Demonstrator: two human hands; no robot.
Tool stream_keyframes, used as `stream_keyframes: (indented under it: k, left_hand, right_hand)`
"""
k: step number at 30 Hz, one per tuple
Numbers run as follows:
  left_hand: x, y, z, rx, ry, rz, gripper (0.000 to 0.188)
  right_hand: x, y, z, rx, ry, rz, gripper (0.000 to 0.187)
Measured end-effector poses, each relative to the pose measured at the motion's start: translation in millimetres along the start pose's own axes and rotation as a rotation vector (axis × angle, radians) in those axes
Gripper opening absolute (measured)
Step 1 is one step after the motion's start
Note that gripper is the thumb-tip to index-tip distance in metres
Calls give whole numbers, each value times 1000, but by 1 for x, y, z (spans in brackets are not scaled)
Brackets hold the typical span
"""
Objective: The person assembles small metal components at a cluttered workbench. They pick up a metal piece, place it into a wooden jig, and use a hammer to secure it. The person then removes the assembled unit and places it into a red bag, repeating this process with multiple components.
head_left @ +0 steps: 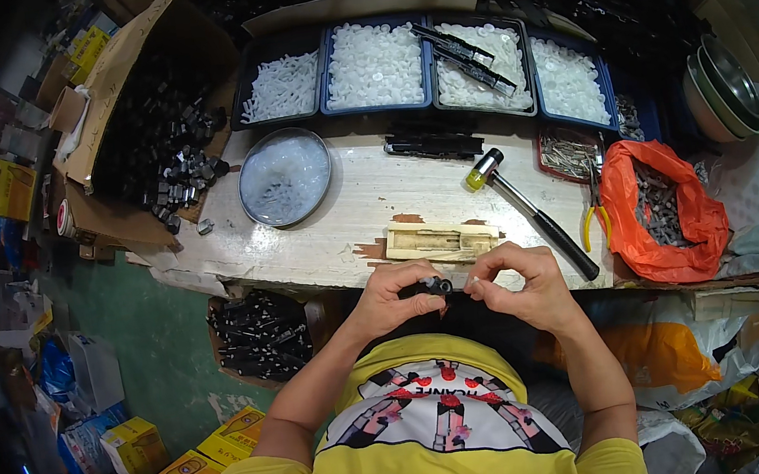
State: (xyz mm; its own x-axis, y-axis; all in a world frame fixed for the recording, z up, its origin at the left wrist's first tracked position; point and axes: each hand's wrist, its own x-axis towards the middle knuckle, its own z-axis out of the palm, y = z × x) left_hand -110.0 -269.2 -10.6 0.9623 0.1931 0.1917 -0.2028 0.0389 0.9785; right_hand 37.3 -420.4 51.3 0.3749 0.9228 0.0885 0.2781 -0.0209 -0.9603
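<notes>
My left hand (385,304) is closed around a short black tube-like part (438,285) with a round end, held just in front of the bench edge. Beside it, my right hand (527,284) pinches at a small whitish piece (475,283), close to the black part. What kind of piece it is, and whether it touches the part, is too small to tell. Directly beyond both hands a cream-coloured grooved block (441,242) lies on the worn white bench (356,193). A hammer (533,205) with a black grip rests to its right.
Blue trays (379,107) of small white plastic pieces line the back, black strips lying across one. A round dish (330,186) of translucent bits stands left, near a cardboard box (114,85) of black parts. Yellow-handled pliers (594,217) and a red plastic bag (623,219) lie right.
</notes>
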Motion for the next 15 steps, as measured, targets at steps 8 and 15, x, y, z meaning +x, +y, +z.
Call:
stream_keyframes:
  k: [8, 15]
  left_hand:
    - [-1, -1, 3, 114, 40, 17, 18]
    - [2, 7, 10, 105, 43, -29, 15]
  right_hand:
    - [-3, -4, 2, 43, 16, 35, 8]
    - [-4, 3, 9, 89, 9, 7, 11]
